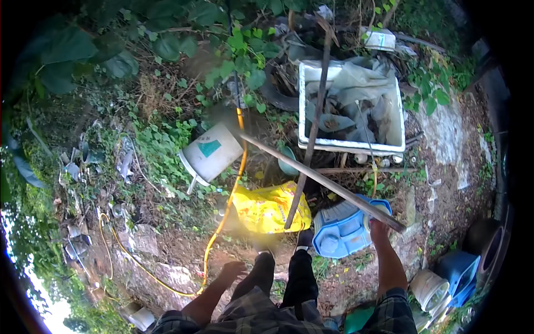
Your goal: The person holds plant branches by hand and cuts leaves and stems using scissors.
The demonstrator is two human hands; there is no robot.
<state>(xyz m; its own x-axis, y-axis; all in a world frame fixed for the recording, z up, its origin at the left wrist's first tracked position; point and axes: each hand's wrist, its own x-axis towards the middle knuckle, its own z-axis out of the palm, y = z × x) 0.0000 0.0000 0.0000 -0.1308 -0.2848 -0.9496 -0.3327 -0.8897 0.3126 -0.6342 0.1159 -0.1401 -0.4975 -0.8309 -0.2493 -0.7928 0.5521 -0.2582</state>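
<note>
My left hand (232, 271) hangs beside my left leg, fingers partly spread, with nothing visible in it. My right hand (379, 228) reaches down to the right edge of a blue plastic tray (340, 240) with moulded compartments. A long wooden pole (317, 177) slants across, its thick end just over that hand and hiding the fingers, so I cannot tell what they grip. A second, darker wooden pole (316, 119) runs from the white box down onto a yellow plastic bag (267, 209) in front of my feet.
A white foam box (351, 148) with plastic sheeting lies ahead. A pale bucket (211, 153) is tipped on its side near an orange hose (211, 245). Another bucket (429, 289) and a blue crate (460, 273) stand at right. Vines and litter cover the left slope.
</note>
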